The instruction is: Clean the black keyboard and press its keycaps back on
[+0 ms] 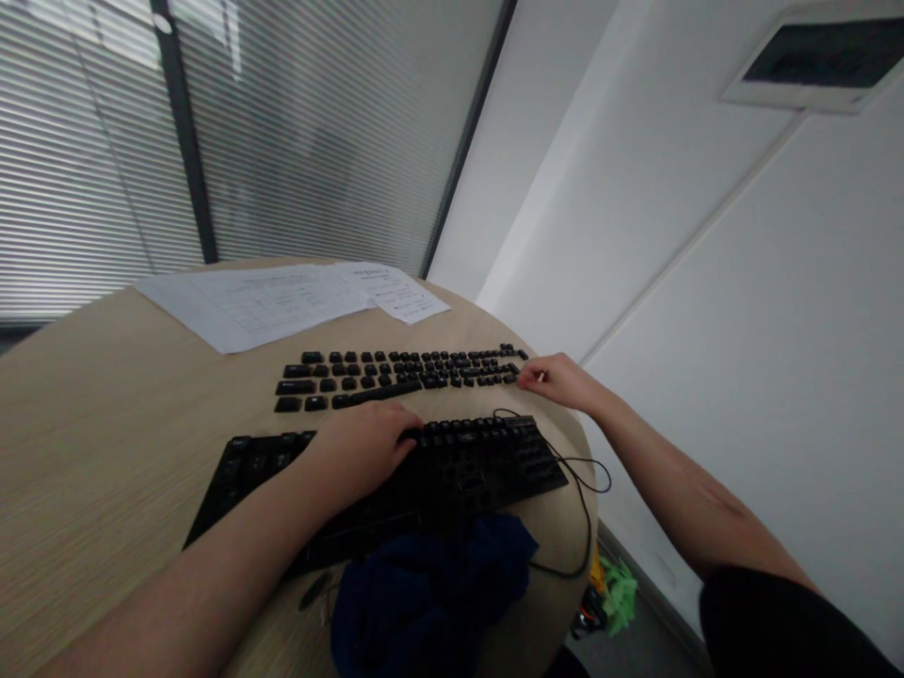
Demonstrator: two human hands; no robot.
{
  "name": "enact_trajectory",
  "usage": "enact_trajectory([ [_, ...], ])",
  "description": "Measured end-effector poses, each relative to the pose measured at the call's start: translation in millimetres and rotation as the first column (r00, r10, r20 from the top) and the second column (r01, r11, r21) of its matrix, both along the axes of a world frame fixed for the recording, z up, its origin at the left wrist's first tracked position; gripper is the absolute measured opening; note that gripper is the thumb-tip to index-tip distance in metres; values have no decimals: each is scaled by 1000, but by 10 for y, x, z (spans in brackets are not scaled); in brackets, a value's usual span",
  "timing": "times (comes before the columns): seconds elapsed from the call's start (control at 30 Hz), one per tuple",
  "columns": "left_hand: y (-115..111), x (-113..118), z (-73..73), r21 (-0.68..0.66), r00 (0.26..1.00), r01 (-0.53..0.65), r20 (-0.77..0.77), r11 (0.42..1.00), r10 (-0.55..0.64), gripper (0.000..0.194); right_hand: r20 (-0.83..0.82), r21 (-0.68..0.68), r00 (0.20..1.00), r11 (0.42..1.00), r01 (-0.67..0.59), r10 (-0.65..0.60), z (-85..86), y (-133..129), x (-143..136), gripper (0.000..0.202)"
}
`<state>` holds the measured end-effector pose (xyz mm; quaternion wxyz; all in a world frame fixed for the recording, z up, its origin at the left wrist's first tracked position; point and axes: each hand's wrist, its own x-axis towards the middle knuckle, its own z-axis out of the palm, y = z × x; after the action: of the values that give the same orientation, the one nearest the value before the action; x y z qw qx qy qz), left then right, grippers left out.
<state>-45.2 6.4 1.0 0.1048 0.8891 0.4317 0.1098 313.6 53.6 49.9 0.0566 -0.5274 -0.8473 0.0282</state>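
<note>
A black keyboard (459,480) lies at an angle on the table, with keycaps along its far edge and right part, while its middle looks bare of caps. My left hand (371,438) rests over its far edge, fingers curled together at the row of keys; what they grip, if anything, is hidden. Beyond the keyboard, loose black keycaps (367,369) are laid out in rows, including a long space bar (385,393). At the right end of these rows my right hand (555,377) has thumb and forefinger pinched close to the last caps. Whatever is between the tips is too small to see.
Printed papers (282,297) lie at the back of the round wooden table (105,414). A dark blue cloth (430,593) is bunched in front of the keyboard. The keyboard's cable (589,527) loops near the right edge. A white wall (741,311) stands close on the right.
</note>
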Motion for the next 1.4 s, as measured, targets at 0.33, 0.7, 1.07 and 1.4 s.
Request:
enact_trajectory([
  [0.33,-4,-16,10,-36,999,-7,41,999,9,30,376,117,859,937,329,-348,-92,1546,316,20],
  [0.7,-24,-29,59,-78,999,5,42,997,-2,28,531,-46,794,926,375,-295,-315,2060,450,34],
  [1.07,-28,-40,10,-77,995,26,97,997,-19,25,532,-53,792,922,384,-300,-349,2084,391,34],
  [1.4,-24,-44,25,-76,996,20,90,997,-14,28,333,197,896,951,239,-294,141,1734,71,26],
])
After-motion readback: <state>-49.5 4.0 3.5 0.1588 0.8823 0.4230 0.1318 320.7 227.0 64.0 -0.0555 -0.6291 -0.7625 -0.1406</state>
